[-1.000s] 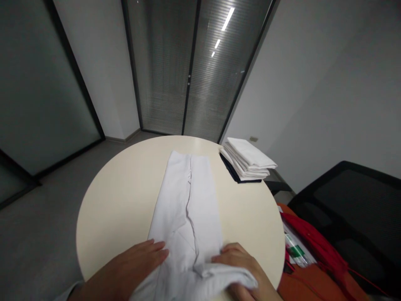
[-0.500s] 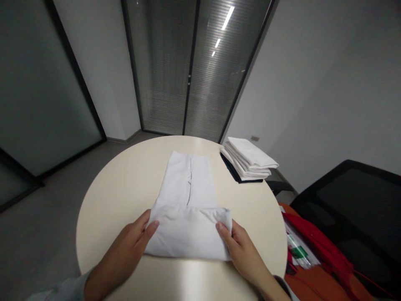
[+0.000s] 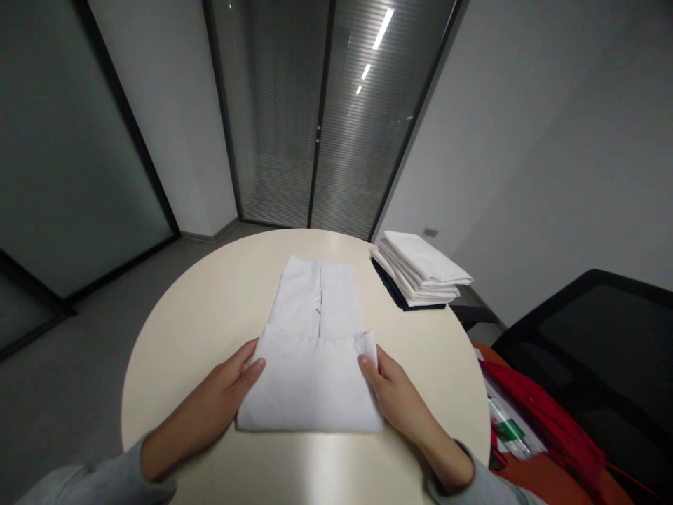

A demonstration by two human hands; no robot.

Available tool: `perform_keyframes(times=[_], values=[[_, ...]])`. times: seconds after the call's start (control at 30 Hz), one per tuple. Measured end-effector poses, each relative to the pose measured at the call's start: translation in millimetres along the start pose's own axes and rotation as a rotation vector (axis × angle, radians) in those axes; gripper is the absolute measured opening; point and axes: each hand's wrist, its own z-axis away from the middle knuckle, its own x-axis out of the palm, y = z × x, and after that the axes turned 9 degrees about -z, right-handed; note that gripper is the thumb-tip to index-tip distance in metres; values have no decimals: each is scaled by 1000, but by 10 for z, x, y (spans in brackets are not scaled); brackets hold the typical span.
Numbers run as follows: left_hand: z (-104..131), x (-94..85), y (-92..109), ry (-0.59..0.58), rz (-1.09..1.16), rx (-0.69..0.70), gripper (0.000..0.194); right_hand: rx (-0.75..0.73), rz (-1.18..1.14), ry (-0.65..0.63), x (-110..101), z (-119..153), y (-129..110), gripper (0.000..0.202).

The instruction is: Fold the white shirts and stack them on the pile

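Your left hand point(image 3: 231, 386) has the white cloth point(image 3: 315, 386) by its left edge: thumb on top, other fingers mostly out of sight behind it. Your right hand point(image 3: 393, 389) grips the right edge likewise, thumb by the flap's far corner, remaining fingers largely hidden.

Cloth lies mid-bench, long axis pointing away from you, near part doubled back over the far part. A lengthwise gap runs down the far part (goes under the flap, so you can't see where it ends).

Round pale bench point(image 3: 184, 330): near rim cut off by the frame. Far right on it, folded white stack point(image 3: 420, 259), layers too tight to count, on a dark cloth point(image 3: 392, 286) that's mostly covered.

Off the right side: black chair point(image 3: 589, 344), cropped; red item point(image 3: 552, 421) and clear pack point(image 3: 512, 431) with green print, contents unreadable. Your grey sleeves point(image 3: 105, 477) run out of frame.
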Motion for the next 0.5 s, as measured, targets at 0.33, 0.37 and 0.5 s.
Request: perform_keyframes(times=[0.33, 0.37, 0.5], values=[[290, 45, -341, -137, 120, 71, 108, 157, -142, 83, 23, 266, -44, 92], [289, 66, -352, -143, 121, 65, 106, 137, -122, 83, 30, 274, -39, 91], [220, 138, -267, -157, 142, -17, 94, 54, 124, 117, 38, 238, -2, 78]])
